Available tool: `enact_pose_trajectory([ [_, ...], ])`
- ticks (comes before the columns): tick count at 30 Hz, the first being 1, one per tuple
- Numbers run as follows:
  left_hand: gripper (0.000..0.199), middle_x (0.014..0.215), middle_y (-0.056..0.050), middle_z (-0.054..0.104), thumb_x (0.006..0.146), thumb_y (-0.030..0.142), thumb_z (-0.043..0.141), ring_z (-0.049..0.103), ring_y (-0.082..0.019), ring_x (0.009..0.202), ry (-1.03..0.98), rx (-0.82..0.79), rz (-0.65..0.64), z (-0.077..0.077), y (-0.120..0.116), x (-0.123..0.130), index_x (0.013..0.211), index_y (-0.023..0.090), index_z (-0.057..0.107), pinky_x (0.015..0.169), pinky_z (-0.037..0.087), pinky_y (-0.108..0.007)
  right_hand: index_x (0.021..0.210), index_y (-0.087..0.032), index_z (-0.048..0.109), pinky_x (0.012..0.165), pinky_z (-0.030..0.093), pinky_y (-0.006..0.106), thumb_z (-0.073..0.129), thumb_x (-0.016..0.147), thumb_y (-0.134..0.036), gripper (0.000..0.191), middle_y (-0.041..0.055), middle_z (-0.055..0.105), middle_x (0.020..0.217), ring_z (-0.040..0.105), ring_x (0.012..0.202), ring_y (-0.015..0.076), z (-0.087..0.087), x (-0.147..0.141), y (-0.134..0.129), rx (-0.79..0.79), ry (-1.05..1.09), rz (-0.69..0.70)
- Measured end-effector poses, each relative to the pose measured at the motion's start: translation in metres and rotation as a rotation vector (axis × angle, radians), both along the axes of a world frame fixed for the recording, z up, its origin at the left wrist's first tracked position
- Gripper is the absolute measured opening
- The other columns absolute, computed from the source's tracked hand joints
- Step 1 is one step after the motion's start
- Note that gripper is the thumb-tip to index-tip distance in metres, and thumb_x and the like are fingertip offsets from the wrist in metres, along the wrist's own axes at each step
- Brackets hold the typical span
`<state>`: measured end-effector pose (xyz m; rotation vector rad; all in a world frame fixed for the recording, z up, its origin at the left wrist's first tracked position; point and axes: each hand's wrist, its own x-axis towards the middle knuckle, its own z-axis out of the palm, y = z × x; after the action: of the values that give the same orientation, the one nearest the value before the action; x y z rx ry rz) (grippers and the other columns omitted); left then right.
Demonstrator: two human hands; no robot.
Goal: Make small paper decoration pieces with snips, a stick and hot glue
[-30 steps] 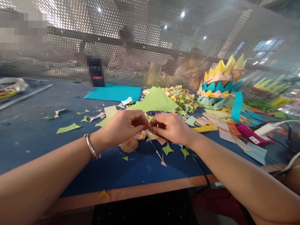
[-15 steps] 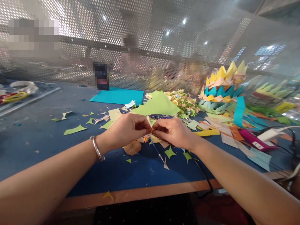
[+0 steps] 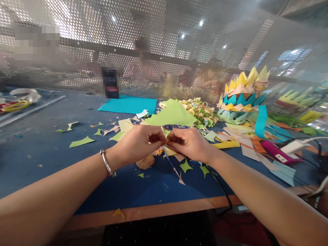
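nearest me, a yellow scrap (image 3: 118, 213) lies on the tabletop's (image 3: 115, 196) front edge. past it, green star-shaped scraps (image 3: 186, 166), a brown lump (image 3: 145, 162) and a thin blue rod (image 3: 169, 159) crowd the space below the hands. i have the left hand (image 3: 143, 138) and right hand (image 3: 192, 143) meeting, fingers pinched nearly closed on a tiny yellowish piece (image 3: 166, 140), mostly hidden. behind sit a dark blue pen (image 3: 176, 127), a green sheet (image 3: 170, 115) and a folded-paper heap (image 3: 202, 111); farthest, a perforated screen (image 3: 166, 44).

I can read no text, number or sign; any markings on the slim, dark-blue, tube-shaped object (image 3: 176, 127) at twelve o'clock are illegible.
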<state>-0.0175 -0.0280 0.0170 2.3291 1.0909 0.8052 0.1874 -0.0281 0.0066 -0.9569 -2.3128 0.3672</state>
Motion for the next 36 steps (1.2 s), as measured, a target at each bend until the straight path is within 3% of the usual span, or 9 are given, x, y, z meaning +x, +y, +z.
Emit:
enact_pose_trajectory([
  [14,0.012,0.070,0.000,0.072,0.079,0.016,0.058,0.064,-0.012,0.063,0.091,0.044,-0.041,0.0030,0.0006,-0.0041,0.080,0.018,0.070,0.057,0.044,-0.022,0.079,-0.015,0.066,0.053,0.036,0.019,0.063,0.084,-0.016,0.006,-0.0028,0.062,0.063,0.051,0.055,0.0075,-0.0012,-0.0015,-0.0010,0.031,0.015,0.077],
  [29,0.016,0.067,0.000,0.070,0.075,0.011,0.056,0.061,-0.013,0.059,0.119,0.142,-0.079,-0.0007,-0.0012,-0.0001,0.076,0.018,0.069,0.055,0.042,-0.022,0.072,-0.016,0.066,0.050,0.036,0.021,0.063,0.082,-0.021,0.012,-0.0023,0.060,0.059,0.050,0.053,0.0088,-0.0047,-0.0014,-0.0012,-0.133,0.059,0.070],
  [36,0.018,0.071,-0.001,0.071,0.075,0.008,0.054,0.061,-0.013,0.064,0.171,0.160,-0.097,0.0039,-0.0034,-0.0001,0.077,0.018,0.069,0.058,0.041,-0.022,0.078,-0.015,0.067,0.051,0.037,0.020,0.064,0.082,-0.020,0.007,-0.0017,0.062,0.062,0.054,0.055,0.0091,-0.0019,-0.0010,-0.0031,-0.153,0.000,0.047],
])
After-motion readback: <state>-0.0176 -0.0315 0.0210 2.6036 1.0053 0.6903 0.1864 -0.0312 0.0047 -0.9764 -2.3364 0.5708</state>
